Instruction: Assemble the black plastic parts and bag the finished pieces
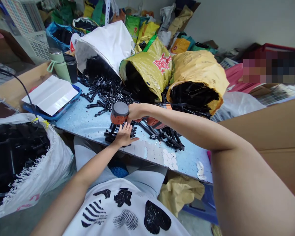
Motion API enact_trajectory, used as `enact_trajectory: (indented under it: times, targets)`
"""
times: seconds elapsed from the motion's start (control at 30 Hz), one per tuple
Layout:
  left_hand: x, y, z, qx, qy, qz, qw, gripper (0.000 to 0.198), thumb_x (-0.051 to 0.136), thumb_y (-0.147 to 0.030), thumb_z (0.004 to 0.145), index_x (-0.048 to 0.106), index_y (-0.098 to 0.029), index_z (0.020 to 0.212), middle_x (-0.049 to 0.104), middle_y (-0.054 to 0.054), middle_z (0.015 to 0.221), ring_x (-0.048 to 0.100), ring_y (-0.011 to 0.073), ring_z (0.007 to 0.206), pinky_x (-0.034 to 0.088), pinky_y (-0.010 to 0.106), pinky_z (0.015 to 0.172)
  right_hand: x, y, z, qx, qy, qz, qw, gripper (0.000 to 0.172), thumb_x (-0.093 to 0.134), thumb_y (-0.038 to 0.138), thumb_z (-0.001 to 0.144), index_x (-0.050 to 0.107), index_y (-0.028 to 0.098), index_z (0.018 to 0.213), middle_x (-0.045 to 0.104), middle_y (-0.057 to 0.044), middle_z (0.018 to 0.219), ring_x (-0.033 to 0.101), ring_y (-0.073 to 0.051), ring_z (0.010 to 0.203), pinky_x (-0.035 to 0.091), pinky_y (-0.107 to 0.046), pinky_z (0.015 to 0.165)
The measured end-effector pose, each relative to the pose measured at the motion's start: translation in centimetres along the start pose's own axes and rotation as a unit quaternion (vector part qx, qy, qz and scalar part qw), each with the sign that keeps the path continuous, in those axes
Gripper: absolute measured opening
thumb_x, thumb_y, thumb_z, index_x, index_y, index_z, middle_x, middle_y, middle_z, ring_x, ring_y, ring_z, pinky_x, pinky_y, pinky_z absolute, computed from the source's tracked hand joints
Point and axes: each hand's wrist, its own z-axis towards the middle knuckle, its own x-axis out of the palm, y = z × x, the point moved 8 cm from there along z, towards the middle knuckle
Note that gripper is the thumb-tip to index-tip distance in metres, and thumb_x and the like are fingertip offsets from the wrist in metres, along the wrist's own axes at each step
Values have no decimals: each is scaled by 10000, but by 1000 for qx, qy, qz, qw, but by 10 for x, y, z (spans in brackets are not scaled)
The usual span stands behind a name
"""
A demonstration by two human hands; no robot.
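Note:
My right hand [136, 112] grips a cordless drill [119, 118], orange with a dark grey end, pointing down over the worktable. My forearm hides part of the drill, and its tip is out of sight. Just below it, my left hand [125, 135] lies flat with fingers apart, a ring on one of them. It rests on a row of black plastic parts [109, 133] at the table's front edge. Long black plastic pieces [173, 139] lie in a heap to the right. Behind the drill spreads a pile of small black clips [104, 93].
On the table [73, 119] stand a white sack [105, 39], a yellow-green sack [149, 65] and a yellow sack [199, 68], all spilling black parts. A blue tray [64, 113], a green bottle [60, 67] and white discs [170, 159] are there too. Left is another full sack [56, 157].

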Motion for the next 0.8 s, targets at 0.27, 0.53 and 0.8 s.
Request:
enact_trajectory:
  times: [0.27, 0.53, 0.8]
  targets:
    - [0, 0, -4, 4, -19, -7, 1000, 933, 206, -767, 800, 261, -84, 1434, 311, 158, 1472, 189, 317, 1386, 152, 455, 1120, 11, 25, -8, -12, -6, -12, 1000, 258, 680, 265, 585, 679, 127, 803, 618, -25, 639, 564, -161, 647, 385, -230, 552]
    - [-1, 2, -3, -18, 26, -34, 999, 908, 190, -755, 809, 235, -102, 1438, 349, 177, 1447, 312, 337, 1327, 253, 451, 1061, 14, 44, -19, -36, -11, -9, 999, 238, 671, 250, 592, 688, 133, 799, 610, -27, 620, 560, -161, 624, 376, -241, 544]
    - [-8, -1, -3, -17, 39, -37, 998, 855, 197, -737, 824, 209, -155, 1449, 270, 132, 1496, 254, 320, 1363, 245, 438, 1078, 24, 47, -8, -38, 5, 40, 998, 270, 721, 301, 604, 679, 129, 808, 583, 2, 573, 556, -163, 637, 408, -238, 549]
